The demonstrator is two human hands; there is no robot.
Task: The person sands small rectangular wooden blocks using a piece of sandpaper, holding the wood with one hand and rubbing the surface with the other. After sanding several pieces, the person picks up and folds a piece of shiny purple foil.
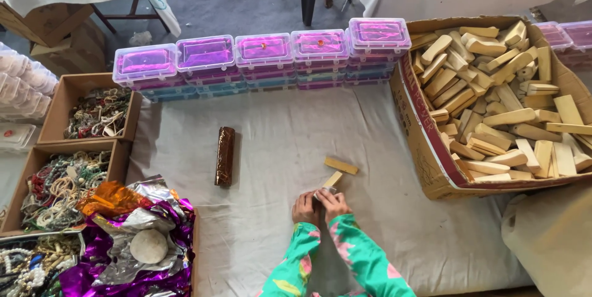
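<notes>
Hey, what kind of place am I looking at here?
Probably a small craft or packing workshop: a cardboard box heaped with wooden blocks, a row of purple-lidded plastic boxes, trays of beads, and both hands working one block on a cloth-covered surface.

The single head-worn camera looks steeply down from above the person, facing 12 o'clock across the cloth-covered table, at moderate range.

The middle of the cloth-covered table lay open, broken only by a brown wrapped roll left of centre and a loose wooden block. A row of purple-lidded boxes walled the far edge, a carton of wooden blocks closed the right edge, and bead-filled boxes and crumpled foil crowded the left edge.
</notes>
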